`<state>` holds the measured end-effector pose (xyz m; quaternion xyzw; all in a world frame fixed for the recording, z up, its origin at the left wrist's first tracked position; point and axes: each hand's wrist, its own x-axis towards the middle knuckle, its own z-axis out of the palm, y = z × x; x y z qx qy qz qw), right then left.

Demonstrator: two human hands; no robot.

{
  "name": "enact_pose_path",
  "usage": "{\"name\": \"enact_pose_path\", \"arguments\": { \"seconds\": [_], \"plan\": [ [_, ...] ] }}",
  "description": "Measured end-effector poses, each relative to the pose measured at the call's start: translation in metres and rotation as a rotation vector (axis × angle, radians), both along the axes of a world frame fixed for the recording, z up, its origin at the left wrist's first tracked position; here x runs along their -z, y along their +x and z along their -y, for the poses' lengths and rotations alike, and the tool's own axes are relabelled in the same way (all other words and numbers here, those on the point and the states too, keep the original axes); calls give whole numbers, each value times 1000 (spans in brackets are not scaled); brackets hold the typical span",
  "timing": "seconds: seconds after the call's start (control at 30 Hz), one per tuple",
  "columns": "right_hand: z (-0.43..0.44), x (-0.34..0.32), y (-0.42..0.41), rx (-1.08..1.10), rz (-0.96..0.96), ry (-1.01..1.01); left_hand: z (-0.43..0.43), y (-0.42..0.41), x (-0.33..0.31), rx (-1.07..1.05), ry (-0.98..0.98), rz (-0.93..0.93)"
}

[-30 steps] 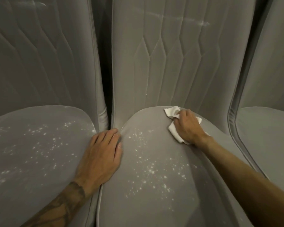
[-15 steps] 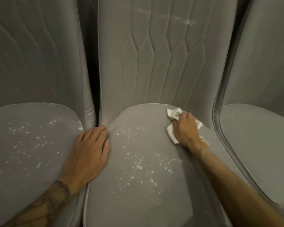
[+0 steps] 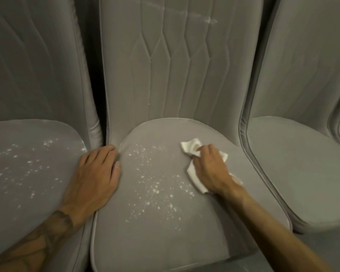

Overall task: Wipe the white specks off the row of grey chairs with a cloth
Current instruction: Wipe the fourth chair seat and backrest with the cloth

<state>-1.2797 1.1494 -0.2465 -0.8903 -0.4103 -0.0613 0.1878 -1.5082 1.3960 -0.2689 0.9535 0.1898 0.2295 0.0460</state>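
Right hand (image 3: pixel 210 169) grips the white cloth (image 3: pixel 192 173) beside the specks (image 3: pixel 155 185); left hand (image 3: pixel 94 173) lies flat, relaxed, steadying the middle chair (image 3: pixel 165 232).

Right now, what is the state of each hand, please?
Left hand: open, flat where left seat meets middle seat.
Right hand: grips the white cloth on the middle seat.
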Motion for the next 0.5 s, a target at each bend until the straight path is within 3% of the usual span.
{"name": "enact_pose_path", "arguments": {
  "seconds": [0.07, 0.13, 0.27, 0.33, 0.5],
  "plan": [
    [12, -1, -15, -197, -20, -15, 0, 0, 1, 10, 9, 2],
    [26, -11, -1, -209, -22, -46, -1, -1, 2, 18, 15, 7],
    [44, -19, 27, 212, -7, -50, 0, 0, 2, 20, 29, 12],
    [29, -12, -1, 275, 37, -61, -1, 1, 3, 15, 35, 24],
    [20, -3, -62, -99, -36, 58, -5, 0, 6, 9, 48, 11]
  ]
}}
